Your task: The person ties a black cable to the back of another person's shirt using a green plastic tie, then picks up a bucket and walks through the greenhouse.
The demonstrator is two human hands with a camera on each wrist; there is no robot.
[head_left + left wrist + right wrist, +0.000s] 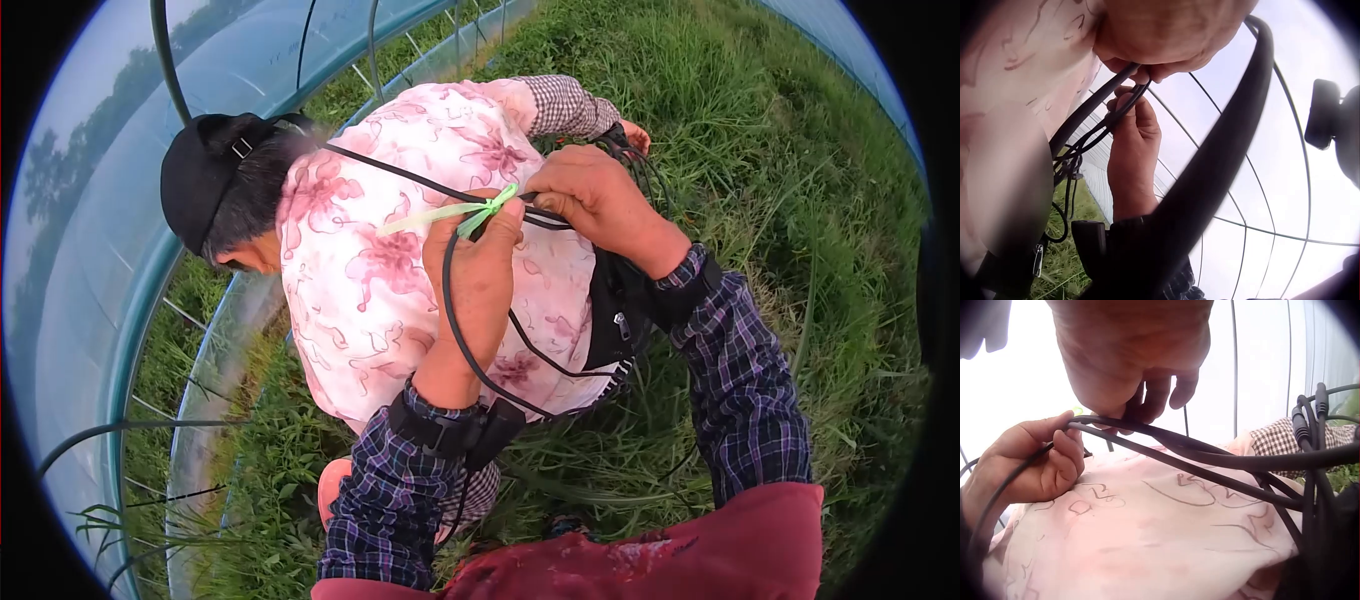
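In the head view my left hand (pixel 470 290) pinches a bundle of black cables (pixel 455 300) where a light-green ribbon (pixel 490 207) is knotted round them. One pale end of the ribbon trails to the left. Just right of the knot, my right hand (pixel 605 205) grips the same cables with thumb and fingers. The right wrist view has the cables (pixel 1210 459) running from both hands toward the lower right. Behind the hands is the back of a person's pink floral shirt (pixel 370 290). The left wrist view shows the right hand (pixel 1132 165) below the left hand (pixel 1166 31).
The person bends forward in a black cap (pixel 205 180), with a black bag (pixel 615 310) at the waist. Cable connectors (pixel 1302 425) hang beside a checked sleeve (pixel 1279 440). Tall grass (pixel 760 130) covers the ground, and plastic sheeting (pixel 75 290) on hoops curves along the left.
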